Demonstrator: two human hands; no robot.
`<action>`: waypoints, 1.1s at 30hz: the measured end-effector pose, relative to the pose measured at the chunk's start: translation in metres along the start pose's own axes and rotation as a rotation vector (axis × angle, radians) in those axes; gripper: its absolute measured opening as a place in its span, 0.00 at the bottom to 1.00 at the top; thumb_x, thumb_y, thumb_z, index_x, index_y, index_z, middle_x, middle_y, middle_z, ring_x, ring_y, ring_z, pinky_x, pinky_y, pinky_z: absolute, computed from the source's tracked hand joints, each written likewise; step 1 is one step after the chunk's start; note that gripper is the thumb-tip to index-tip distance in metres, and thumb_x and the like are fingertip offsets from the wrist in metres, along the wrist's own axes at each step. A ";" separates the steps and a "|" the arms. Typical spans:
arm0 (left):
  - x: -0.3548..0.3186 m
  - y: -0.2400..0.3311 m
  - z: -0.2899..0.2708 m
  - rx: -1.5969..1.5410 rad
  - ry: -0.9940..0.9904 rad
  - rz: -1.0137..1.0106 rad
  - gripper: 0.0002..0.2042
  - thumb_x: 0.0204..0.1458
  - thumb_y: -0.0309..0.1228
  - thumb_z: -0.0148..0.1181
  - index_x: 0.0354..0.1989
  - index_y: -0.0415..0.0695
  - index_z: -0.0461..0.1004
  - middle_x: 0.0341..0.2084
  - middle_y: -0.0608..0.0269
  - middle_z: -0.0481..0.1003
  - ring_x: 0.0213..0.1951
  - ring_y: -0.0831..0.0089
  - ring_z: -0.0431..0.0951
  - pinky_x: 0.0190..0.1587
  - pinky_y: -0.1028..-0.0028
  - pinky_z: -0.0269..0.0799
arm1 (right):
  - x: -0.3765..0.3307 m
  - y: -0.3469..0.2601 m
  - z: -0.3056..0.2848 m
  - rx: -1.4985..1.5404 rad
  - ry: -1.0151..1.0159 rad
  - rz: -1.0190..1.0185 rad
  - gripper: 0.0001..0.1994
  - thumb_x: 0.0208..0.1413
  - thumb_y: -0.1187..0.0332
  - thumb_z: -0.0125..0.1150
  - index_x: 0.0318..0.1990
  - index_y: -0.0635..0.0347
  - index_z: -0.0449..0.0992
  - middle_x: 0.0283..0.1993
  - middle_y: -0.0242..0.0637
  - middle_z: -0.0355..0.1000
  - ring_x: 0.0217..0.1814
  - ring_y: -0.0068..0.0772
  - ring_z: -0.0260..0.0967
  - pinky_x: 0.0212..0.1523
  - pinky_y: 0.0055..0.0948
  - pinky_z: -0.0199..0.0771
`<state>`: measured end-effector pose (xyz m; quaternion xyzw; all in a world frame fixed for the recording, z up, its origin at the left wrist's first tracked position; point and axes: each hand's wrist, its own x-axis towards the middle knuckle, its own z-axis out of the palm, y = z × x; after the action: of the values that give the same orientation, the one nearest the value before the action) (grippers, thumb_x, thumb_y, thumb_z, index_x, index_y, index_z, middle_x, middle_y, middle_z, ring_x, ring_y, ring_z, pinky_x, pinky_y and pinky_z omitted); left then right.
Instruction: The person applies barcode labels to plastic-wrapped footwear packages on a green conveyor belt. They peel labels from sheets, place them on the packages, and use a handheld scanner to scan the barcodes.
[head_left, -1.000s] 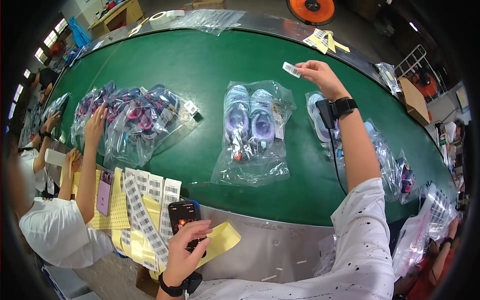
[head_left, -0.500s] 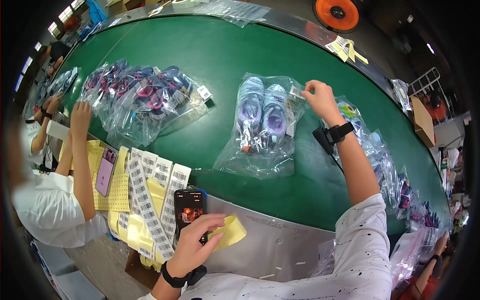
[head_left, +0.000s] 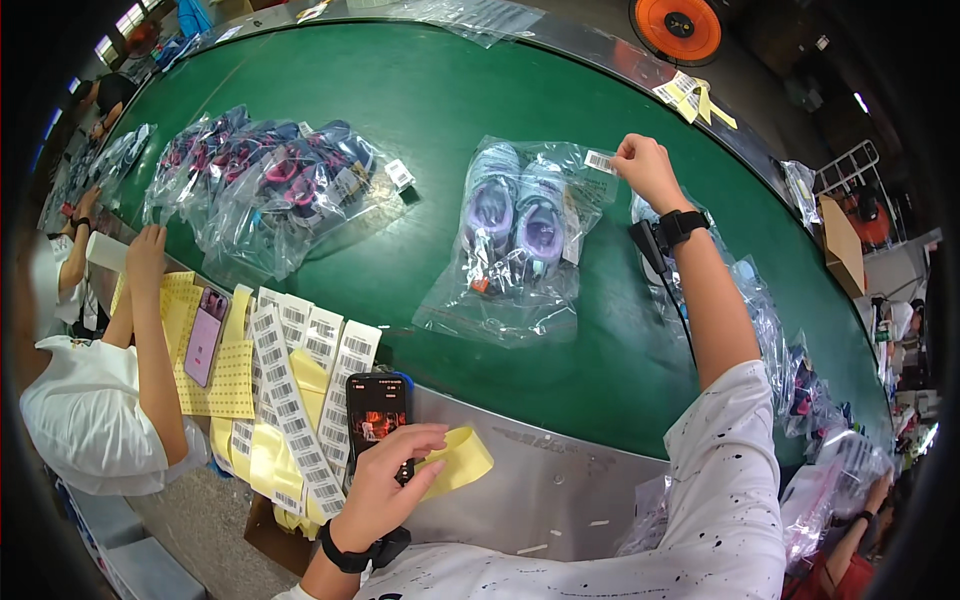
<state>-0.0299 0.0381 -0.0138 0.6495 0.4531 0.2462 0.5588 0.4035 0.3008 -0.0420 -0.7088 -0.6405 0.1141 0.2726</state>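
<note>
My right hand (head_left: 645,170) presses a small white barcode sticker (head_left: 598,161) onto the top right corner of a clear plastic bag (head_left: 520,240) holding a pair of purple shoes, which lies on the green conveyor belt (head_left: 420,90). My left hand (head_left: 385,480) rests low at the belt's metal edge, holding a curled yellow backing strip (head_left: 460,462) and touching a black phone (head_left: 376,410) with a lit screen. Strips of white barcode labels (head_left: 290,370) lie just left of the phone.
A heap of bagged pink and blue shoes (head_left: 260,180) lies to the left on the belt. A person in a white shirt (head_left: 90,410) works at the left beside yellow sheets and a pink phone (head_left: 205,335). More bagged shoes (head_left: 790,380) trail to the right.
My right hand came down from above the belt and set the sticker on the bag's corner. My left hand shifted along the phone with the yellow strip.
</note>
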 end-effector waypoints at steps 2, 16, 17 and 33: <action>0.000 -0.001 0.000 0.002 -0.004 -0.004 0.15 0.50 0.17 0.56 0.48 0.32 0.73 0.49 0.52 0.75 0.46 0.66 0.79 0.49 0.71 0.75 | 0.005 0.005 -0.001 -0.048 -0.005 -0.045 0.06 0.43 0.74 0.62 0.27 0.68 0.73 0.25 0.50 0.74 0.30 0.47 0.75 0.34 0.39 0.73; -0.026 -0.012 -0.010 0.027 0.043 0.054 0.13 0.54 0.22 0.58 0.48 0.36 0.73 0.42 0.55 0.77 0.42 0.66 0.80 0.46 0.72 0.75 | -0.045 0.165 -0.053 0.013 -0.247 0.089 0.25 0.62 0.55 0.55 0.56 0.69 0.72 0.59 0.47 0.71 0.63 0.38 0.65 0.64 0.29 0.60; -0.031 -0.014 -0.011 0.024 0.061 0.063 0.13 0.54 0.22 0.59 0.48 0.36 0.73 0.41 0.55 0.77 0.41 0.66 0.80 0.46 0.72 0.75 | -0.055 0.171 -0.050 0.058 -0.153 0.113 0.25 0.62 0.54 0.54 0.54 0.69 0.74 0.56 0.46 0.73 0.62 0.37 0.67 0.63 0.28 0.61; -0.186 -0.120 -0.126 0.764 0.914 -0.170 0.17 0.47 0.24 0.64 0.46 0.33 0.71 0.40 0.50 0.73 0.42 0.57 0.75 0.45 0.67 0.71 | -0.257 -0.170 -0.013 0.476 -0.058 -0.106 0.11 0.60 0.71 0.57 0.48 0.66 0.75 0.59 0.42 0.69 0.61 0.35 0.66 0.60 0.33 0.63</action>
<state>-0.2584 -0.0633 -0.0613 0.5940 0.7543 0.2747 0.0522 0.2267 0.0540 0.0116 -0.5862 -0.6395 0.2678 0.4190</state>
